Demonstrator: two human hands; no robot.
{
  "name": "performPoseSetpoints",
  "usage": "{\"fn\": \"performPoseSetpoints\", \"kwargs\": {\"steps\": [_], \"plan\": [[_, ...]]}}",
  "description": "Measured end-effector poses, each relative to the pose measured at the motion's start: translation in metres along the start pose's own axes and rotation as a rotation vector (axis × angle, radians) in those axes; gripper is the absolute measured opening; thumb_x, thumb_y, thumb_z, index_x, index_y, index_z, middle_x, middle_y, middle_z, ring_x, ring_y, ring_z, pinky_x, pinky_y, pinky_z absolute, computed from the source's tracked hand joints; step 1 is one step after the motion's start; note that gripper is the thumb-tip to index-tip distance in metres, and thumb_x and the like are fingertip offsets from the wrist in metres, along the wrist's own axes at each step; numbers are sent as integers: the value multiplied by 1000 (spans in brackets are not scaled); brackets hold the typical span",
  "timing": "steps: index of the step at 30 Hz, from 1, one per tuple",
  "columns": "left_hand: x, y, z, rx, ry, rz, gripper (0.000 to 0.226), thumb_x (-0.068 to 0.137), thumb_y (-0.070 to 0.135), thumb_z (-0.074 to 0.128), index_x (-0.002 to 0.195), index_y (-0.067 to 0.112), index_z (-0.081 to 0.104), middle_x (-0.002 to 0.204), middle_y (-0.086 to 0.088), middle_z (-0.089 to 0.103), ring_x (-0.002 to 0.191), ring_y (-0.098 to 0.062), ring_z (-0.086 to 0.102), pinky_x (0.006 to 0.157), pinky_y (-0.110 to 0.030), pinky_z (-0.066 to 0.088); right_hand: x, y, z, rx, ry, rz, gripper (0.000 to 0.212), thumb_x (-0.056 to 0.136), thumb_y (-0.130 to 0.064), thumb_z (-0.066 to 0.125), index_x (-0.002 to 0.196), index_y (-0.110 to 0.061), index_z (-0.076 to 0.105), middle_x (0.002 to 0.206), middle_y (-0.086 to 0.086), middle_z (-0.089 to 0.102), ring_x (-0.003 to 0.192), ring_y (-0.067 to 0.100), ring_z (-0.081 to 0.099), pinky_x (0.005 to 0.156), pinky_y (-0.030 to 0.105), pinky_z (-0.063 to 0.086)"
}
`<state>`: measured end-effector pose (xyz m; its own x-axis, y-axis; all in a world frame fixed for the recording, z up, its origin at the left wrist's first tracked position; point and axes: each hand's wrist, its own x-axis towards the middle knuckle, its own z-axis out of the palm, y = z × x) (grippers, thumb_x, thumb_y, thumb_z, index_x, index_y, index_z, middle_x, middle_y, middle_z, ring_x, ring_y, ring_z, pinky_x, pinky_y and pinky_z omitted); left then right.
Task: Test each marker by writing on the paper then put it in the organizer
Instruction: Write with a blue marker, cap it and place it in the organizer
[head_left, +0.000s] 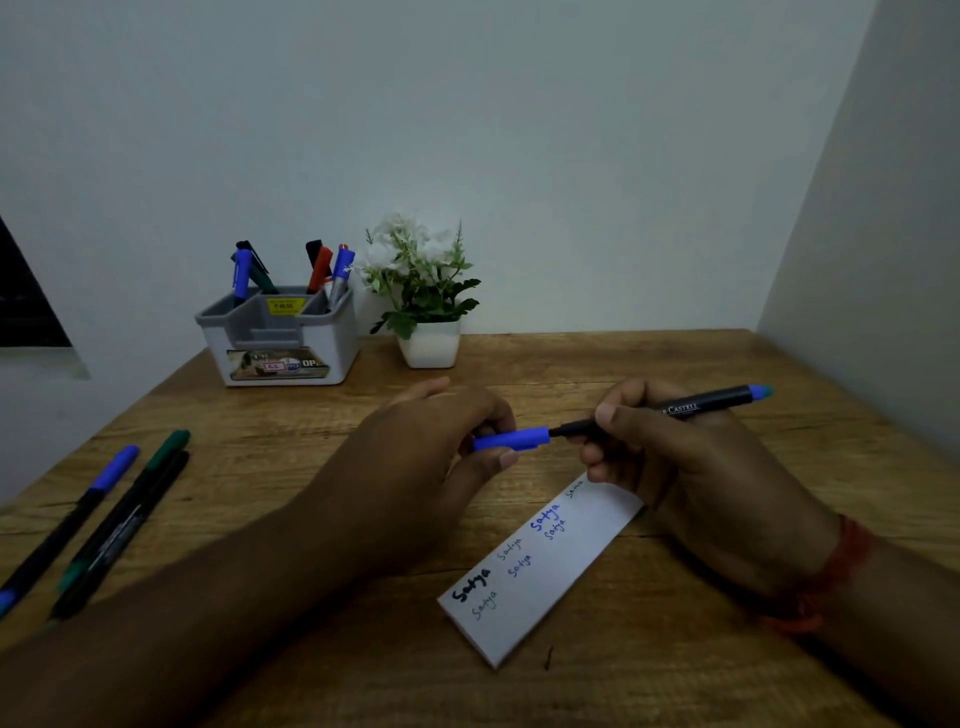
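Observation:
My right hand (670, 457) grips a black marker (691, 408) with a blue end, held level above the table. My left hand (441, 441) pinches its blue cap (514, 439), which sits at the marker's tip end; a small gap shows between cap and barrel. Below the hands lies a white strip of paper (576, 566) with a word written on it several times in black and blue. The grey-and-white organizer (283, 343) stands at the back left with several markers (332, 273) upright in it. Three capped markers (111, 519) lie at the table's left edge.
A small white pot with a green and white plant (423, 306) stands just right of the organizer. The wooden table (675, 649) meets walls at the back and on the right. A red thread band (831, 577) circles my right wrist.

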<state>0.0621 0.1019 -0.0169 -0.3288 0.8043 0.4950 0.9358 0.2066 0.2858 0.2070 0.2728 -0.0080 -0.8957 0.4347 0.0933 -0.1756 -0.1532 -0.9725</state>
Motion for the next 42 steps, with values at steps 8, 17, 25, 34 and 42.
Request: {"fn": "performPoseSetpoints", "kwargs": {"steps": [8,17,25,34,42], "plan": [[-2,3,1,-2,21,72,18,89,48,45,98,36,54,83,16,63,90,-5,54,99,-7,20,-3,-1,5,-42,-68,17,22,67,-1,73,89,-2,66,74,11,66,65,21,64,64,28,58],[-1,1,3,-9,99,106,12,91,42,50,97,33,56,78,16,59,73,2,54,112,-15,22,-10,-4,7,20,-40,13,12,72,-8,69,82,-6,76,79,18,73,71,22,73,65,28,61],[-5,11,7,14,99,38,7,87,32,62,95,32,60,80,24,49,77,5,48,62,-17,30,-15,1,8,17,14,8,8,70,-5,70,78,-5,71,79,17,75,70,22,74,63,28,62],[5,-10,-17,133,81,107,29,95,47,50,116,32,61,103,23,59,93,10,49,99,-23,33,-5,-3,3,-6,57,-49,23,73,-4,69,96,1,70,94,21,76,84,27,77,72,28,62],[7,-54,-49,417,43,-81,58,92,64,41,139,29,44,143,5,50,142,-17,31,119,-55,12,-14,-8,11,-298,47,-21,24,74,-17,67,95,-20,80,102,6,79,97,20,75,90,37,56]]}}
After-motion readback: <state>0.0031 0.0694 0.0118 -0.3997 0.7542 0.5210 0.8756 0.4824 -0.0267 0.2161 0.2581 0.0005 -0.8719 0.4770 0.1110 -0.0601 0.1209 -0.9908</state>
